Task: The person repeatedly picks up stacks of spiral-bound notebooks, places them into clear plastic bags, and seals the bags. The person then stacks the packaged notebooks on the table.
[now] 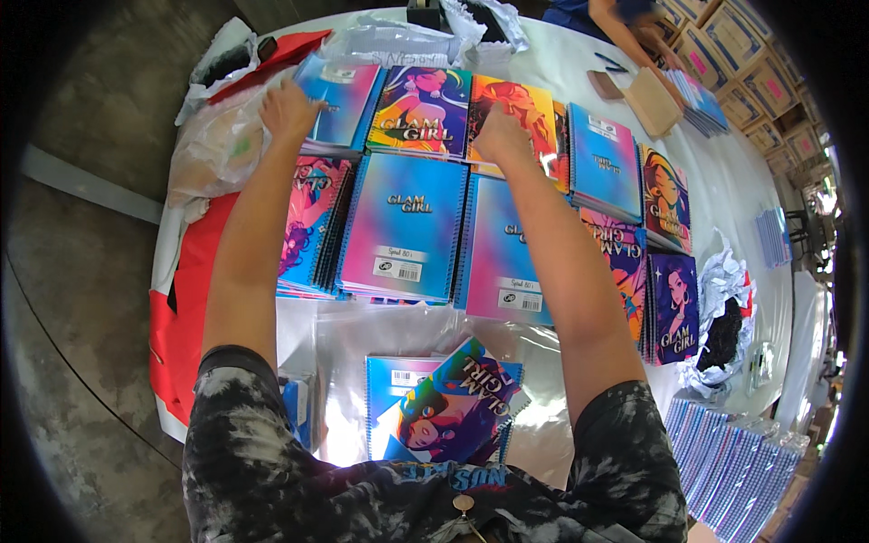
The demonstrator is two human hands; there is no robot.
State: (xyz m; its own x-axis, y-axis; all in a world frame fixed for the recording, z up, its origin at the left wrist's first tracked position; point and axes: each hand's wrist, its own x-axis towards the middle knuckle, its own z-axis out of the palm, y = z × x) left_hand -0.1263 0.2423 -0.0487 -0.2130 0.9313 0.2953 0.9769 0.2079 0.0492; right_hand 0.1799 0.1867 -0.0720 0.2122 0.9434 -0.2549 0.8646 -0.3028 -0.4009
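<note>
Left hand (pixel 288 109): rests palm down, grasping nothing, on the blue spiral notebook (pixel 337 90) at the far left of the back row.
Middle stacks: gradient-cover notebook piles (pixel 405 226) fill the near row on the white table (pixel 724 172).
Right hand (pixel 501 136): pressed onto the orange-cover notebook (pixel 520 104); fingers seem curled at its edge, though I cannot tell if they grip it.
Far right: another person's hands (pixel 654 41) hold a brown pad (pixel 652 101).

Brown cardboard boxes (pixel 735 41) with small pink labels (pixel 698 62) sit stacked at the far right. White barcode stickers (pixel 396 269) sit on the blue-pink notebook covers (pixel 405 222) in the middle. Clear plastic wrapping (pixel 213 149) lies far left.
</note>
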